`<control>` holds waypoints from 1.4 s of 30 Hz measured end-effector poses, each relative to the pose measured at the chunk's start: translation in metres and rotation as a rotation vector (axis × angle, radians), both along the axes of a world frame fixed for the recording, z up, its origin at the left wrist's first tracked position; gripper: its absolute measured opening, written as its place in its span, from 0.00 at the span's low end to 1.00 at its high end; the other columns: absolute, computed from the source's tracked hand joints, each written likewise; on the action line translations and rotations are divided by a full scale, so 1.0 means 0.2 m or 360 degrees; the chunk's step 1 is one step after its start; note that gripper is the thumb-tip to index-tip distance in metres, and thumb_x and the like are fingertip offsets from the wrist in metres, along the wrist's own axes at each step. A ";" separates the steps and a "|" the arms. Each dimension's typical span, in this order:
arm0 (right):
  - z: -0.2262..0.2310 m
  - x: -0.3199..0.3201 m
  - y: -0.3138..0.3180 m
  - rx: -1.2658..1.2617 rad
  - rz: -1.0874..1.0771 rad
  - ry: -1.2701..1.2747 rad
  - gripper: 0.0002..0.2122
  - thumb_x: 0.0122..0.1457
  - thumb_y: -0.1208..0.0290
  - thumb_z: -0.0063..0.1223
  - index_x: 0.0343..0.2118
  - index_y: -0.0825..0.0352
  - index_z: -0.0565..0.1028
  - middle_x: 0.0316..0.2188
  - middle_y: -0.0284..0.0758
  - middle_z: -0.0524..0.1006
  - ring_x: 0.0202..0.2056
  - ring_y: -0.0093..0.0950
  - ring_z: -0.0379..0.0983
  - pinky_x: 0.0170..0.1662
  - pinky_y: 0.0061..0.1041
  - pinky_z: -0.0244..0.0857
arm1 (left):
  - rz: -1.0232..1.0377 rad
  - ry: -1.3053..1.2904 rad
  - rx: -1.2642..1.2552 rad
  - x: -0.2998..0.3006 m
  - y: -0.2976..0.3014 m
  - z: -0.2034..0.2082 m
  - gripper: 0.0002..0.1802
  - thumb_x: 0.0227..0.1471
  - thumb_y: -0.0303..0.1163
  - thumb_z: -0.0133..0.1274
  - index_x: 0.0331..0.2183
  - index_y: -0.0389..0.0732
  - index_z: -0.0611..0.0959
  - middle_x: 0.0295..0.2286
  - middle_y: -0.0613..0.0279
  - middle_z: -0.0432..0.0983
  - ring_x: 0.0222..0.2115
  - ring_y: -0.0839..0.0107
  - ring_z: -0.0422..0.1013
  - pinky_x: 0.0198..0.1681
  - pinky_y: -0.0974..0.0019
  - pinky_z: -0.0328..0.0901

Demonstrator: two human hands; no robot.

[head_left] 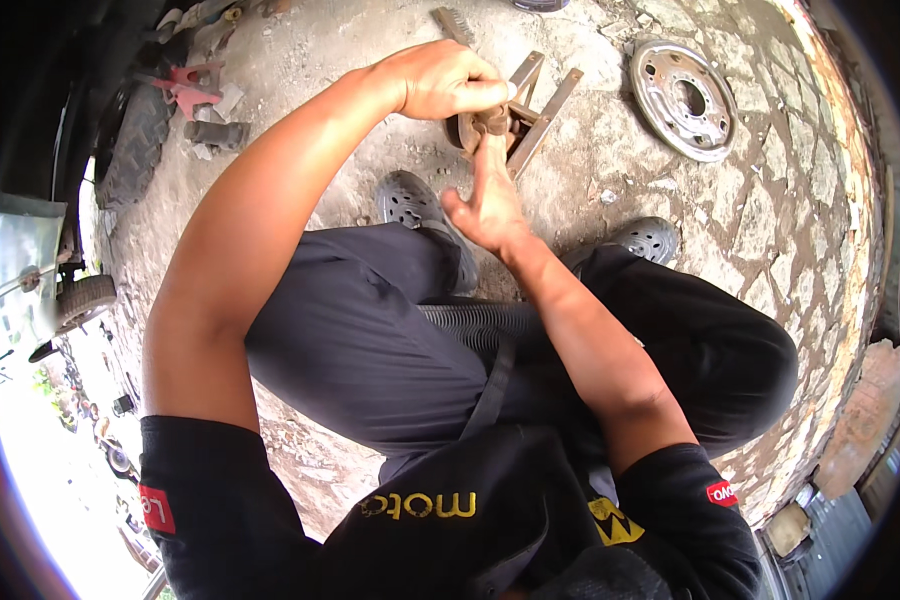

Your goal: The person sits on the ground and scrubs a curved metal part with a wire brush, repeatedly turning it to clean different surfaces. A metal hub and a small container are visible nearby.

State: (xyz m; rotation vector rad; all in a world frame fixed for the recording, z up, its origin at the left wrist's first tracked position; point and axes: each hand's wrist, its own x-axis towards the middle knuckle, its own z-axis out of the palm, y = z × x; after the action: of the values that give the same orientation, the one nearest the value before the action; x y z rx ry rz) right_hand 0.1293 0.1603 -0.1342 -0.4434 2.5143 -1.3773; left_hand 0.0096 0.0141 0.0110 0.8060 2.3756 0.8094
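In front of my feet, a rusty brown metal part (492,121) with a rounded body sits at a steel frame of flat bars (548,125). Just above the part is my left hand (448,82), its fingers curled closed and the thumb pressed along them. Whatever is in that fist is hidden. From the near side my right hand (490,200) reaches up, fingers stretched out against the part and thumb spread away to the left. The fingertips partly disappear behind the part.
A worn steel wheel rim (648,98) lies flat at the far right. Beyond my left hand is a brush (453,24). To the left are a red metal stand (186,88), a dark cylindrical piece (217,134) and a tyre (138,145). Grey clogs (407,198) are on my feet.
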 end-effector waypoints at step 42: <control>-0.07 -0.17 0.05 -0.1257 -0.0402 -0.0252 0.30 0.48 0.91 0.41 0.58 0.71 0.69 0.56 0.51 0.71 0.57 0.49 0.66 0.65 0.40 0.57 | 0.0158 0.0225 -0.0109 -0.08 -0.03 -0.05 0.31 0.62 0.56 0.41 0.36 0.38 0.85 0.32 0.45 0.81 0.35 0.49 0.77 0.41 0.52 0.67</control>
State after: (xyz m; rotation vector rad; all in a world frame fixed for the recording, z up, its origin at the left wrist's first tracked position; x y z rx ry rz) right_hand 0.0955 0.1710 -0.1479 -0.1297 1.8576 -2.3802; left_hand -0.0061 0.0080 0.0003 0.7446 2.5714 0.7268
